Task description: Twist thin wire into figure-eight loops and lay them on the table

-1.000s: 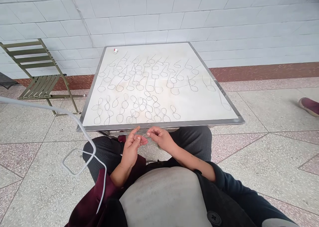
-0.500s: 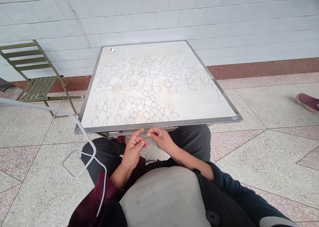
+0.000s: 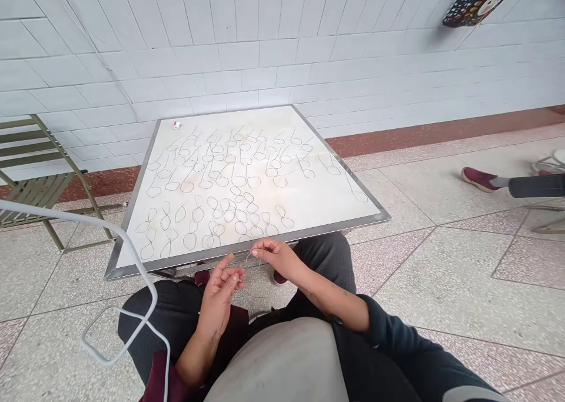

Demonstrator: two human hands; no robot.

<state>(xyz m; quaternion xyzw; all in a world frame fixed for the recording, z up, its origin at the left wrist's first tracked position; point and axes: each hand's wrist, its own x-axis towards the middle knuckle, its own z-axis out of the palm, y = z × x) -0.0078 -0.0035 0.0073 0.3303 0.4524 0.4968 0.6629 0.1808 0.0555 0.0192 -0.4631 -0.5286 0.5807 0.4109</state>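
My right hand [image 3: 278, 258] is just off the table's front edge, thumb and forefinger pinched on a thin wire loop [image 3: 248, 259] that hangs toward the left. Beside it, a little lower and to the left, my left hand [image 3: 220, 290] has its thumb and fingers drawn together; whatever lies between them is too small to make out. A tan wrap [image 3: 230, 257] covers the tip of its raised forefinger. Many thin wire pieces lie on the white table [image 3: 326, 205]: single loops with straight tails farther back, twisted double loops [image 3: 285, 216] nearer the front edge.
A small red-and-white object [image 3: 177, 125] sits at the table's back left. A green folding chair [image 3: 39, 155] stands at left. A pale cable [image 3: 145, 284] crosses the lower left. At right are another person's shoe [image 3: 479, 179] and, on the wall, a patterned bag [image 3: 479, 2].
The view has shifted, so the table sits lower and farther left. My hands have moved slightly apart, and the wire loop at my right fingers shows more clearly.
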